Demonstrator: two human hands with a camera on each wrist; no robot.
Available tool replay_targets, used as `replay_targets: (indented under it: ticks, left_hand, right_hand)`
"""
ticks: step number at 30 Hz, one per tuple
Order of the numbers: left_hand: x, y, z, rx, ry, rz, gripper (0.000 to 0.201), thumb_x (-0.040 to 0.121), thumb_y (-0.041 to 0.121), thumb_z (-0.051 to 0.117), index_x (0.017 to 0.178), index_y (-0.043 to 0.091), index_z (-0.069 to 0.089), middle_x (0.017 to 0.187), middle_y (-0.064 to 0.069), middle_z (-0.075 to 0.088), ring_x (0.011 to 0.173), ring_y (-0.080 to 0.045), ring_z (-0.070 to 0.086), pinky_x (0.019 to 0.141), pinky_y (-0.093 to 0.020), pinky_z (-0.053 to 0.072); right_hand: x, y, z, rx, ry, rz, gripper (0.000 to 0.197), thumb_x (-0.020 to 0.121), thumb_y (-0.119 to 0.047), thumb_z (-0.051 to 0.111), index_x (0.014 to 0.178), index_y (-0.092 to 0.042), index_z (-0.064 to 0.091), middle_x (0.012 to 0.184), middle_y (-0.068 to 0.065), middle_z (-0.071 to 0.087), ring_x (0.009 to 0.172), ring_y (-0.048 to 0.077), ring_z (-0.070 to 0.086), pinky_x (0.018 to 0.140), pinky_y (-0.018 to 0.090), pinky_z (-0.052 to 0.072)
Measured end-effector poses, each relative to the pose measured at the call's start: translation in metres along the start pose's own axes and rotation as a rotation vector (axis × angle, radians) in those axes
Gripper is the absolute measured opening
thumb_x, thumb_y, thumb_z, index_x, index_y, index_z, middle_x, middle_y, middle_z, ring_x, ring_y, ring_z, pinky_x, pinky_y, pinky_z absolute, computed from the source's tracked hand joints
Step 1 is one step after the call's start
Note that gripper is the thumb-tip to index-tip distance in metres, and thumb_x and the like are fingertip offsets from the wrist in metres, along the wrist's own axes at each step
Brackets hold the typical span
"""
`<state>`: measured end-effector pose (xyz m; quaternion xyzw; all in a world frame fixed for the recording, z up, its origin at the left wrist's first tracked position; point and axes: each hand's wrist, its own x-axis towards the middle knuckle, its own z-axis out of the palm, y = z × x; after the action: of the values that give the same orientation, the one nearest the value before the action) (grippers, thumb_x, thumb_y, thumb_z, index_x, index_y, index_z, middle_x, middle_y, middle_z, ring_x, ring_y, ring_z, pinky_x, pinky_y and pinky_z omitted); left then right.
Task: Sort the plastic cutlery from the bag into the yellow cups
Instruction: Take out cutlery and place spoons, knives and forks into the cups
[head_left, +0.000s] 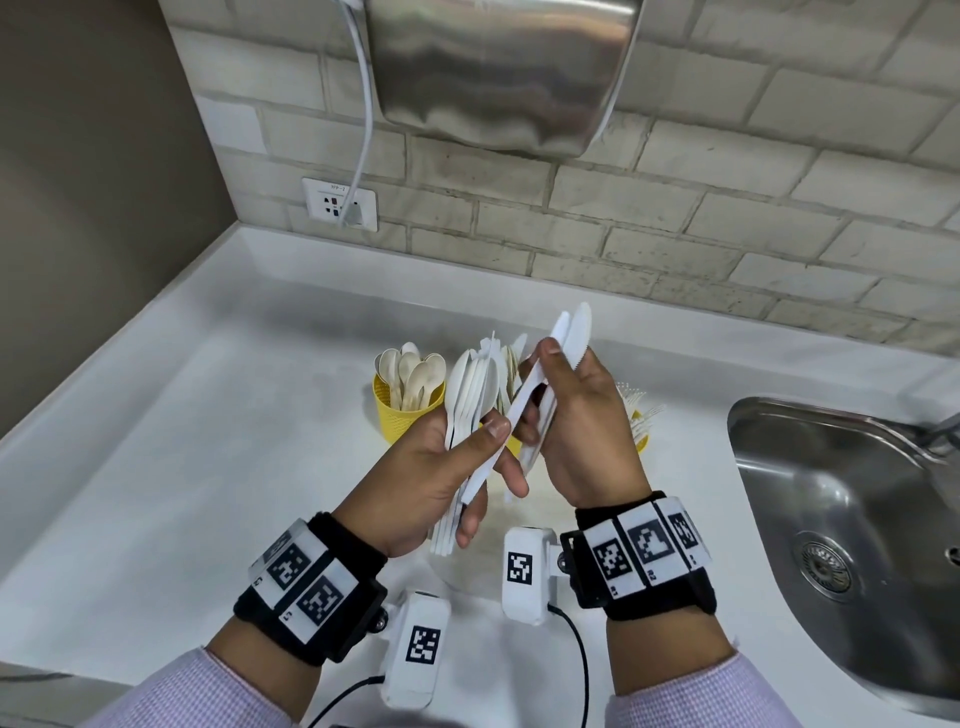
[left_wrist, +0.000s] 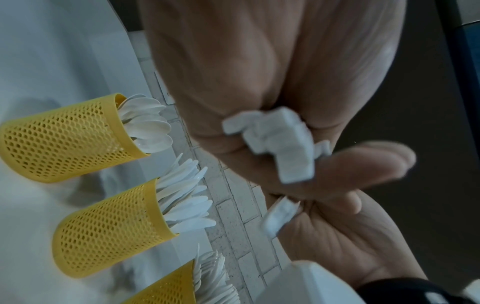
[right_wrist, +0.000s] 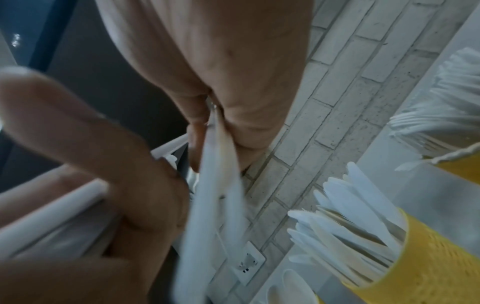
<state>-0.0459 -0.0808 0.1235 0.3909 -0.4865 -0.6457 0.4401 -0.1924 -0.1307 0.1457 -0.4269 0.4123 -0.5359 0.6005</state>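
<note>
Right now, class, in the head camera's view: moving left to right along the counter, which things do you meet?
Yellow cup of spoons → left hand gripping white cutlery → right hand gripping knives → yellow cup of forks → steel sink.

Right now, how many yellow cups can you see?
3, in a row on the counter: the spoon cup at the left, the knife cup in the middle, the fork cup at the right, partly cut off.
</note>
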Motion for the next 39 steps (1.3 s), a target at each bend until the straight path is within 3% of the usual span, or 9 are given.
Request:
replay_targets:
  ticks: [6,10,13,16,19,23,28,35,39]
  left_hand:
    - [-0.001,-0.003,-0.001,-0.064,-0.001,-0.025,0.019,0.099,0.038,0.057,0.096,0.019,0.055,0.072,-0.018,0.063,0.032,-0.014,0.028,0.039,-0.019,0.033]
    - [-0.001,-0.003,-0.001,-0.070,-0.010,-0.027,0.017,0.101,0.035,0.056,0.089,0.022,0.055,0.067,-0.015,0.058,0.031,-0.013,0.027,0.037,-0.018,0.032]
    - [-0.003,-0.001,0.000,-0.071,-0.032,-0.022,0.020,0.097,0.038,0.058,0.083,0.024,0.057,0.064,-0.014,0.056,0.030,-0.012,0.028,0.038,-0.018,0.032]
    - [-0.003,-0.002,-0.001,-0.070,-0.042,-0.024,0.025,0.099,0.035,0.057,0.091,0.013,0.049,0.061,-0.012,0.054,0.030,-0.012,0.027,0.038,-0.017,0.031]
    - [-0.002,-0.004,0.000,-0.056,-0.055,-0.028,0.026,0.103,0.032,0.054,0.091,0.010,0.045,0.060,-0.011,0.051,0.030,-0.012,0.027,0.038,-0.018,0.031]
    - [-0.004,-0.002,0.002,-0.052,-0.087,-0.023,0.024,0.100,0.036,0.057,0.086,0.017,0.051,0.059,-0.010,0.049,0.031,-0.012,0.025,0.038,-0.019,0.032]
    - [-0.005,0.001,0.003,-0.040,-0.137,-0.022,0.023,0.100,0.038,0.056,0.082,0.023,0.057,0.059,-0.010,0.047,0.031,-0.012,0.025,0.039,-0.020,0.034]
    - [-0.009,0.004,0.004,-0.036,-0.151,-0.024,0.022,0.097,0.043,0.061,0.086,0.024,0.061,0.058,-0.007,0.048,0.031,-0.011,0.027,0.038,-0.020,0.036]
    - [-0.008,0.003,0.005,-0.054,-0.125,-0.025,0.025,0.096,0.044,0.064,0.085,0.022,0.063,0.058,-0.008,0.048,0.032,-0.012,0.030,0.039,-0.021,0.038]
  right_hand:
    - [0.007,-0.006,-0.008,0.315,0.185,-0.051,0.023,0.111,-0.022,0.037,0.098,-0.008,0.049,0.085,0.015,0.066,0.058,0.028,0.064,0.056,0.033,0.055]
    - [0.016,-0.013,-0.021,0.397,0.449,-0.118,0.018,0.109,-0.020,0.038,0.092,-0.016,0.044,0.064,0.002,0.053,0.041,0.016,0.041,0.043,0.022,0.037]
    - [0.017,-0.017,-0.027,0.307,0.524,-0.185,0.019,0.105,-0.024,0.049,0.088,-0.018,0.045,0.059,-0.003,0.038,0.044,0.015,0.027,0.042,0.023,0.024]
    - [0.009,-0.017,-0.023,0.113,0.407,-0.235,0.024,0.104,-0.023,0.058,0.082,-0.018,0.049,0.056,-0.005,0.036,0.045,0.013,0.027,0.043,0.024,0.023]
    - [0.003,-0.009,-0.017,-0.001,0.179,-0.204,0.025,0.107,-0.022,0.053,0.084,-0.015,0.062,0.056,-0.002,0.034,0.044,0.013,0.026,0.044,0.024,0.024]
    - [-0.002,-0.003,-0.013,-0.082,-0.019,-0.143,0.026,0.108,-0.025,0.048,0.097,-0.011,0.068,0.057,-0.002,0.028,0.048,0.014,0.023,0.048,0.029,0.019]
    - [-0.005,-0.004,-0.015,-0.178,-0.185,-0.131,0.022,0.097,-0.025,0.065,0.113,-0.011,0.072,0.050,-0.003,0.027,0.045,0.015,0.018,0.046,0.025,0.020]
    - [-0.004,-0.007,-0.017,0.051,-0.218,-0.090,0.009,0.087,-0.017,0.077,0.090,-0.014,0.070,0.052,0.000,0.035,0.040,0.011,0.020,0.043,0.024,0.017]
    - [-0.004,-0.011,-0.015,0.140,-0.153,-0.092,0.005,0.095,-0.012,0.066,0.090,-0.012,0.063,0.053,-0.002,0.035,0.040,0.009,0.022,0.042,0.020,0.020]
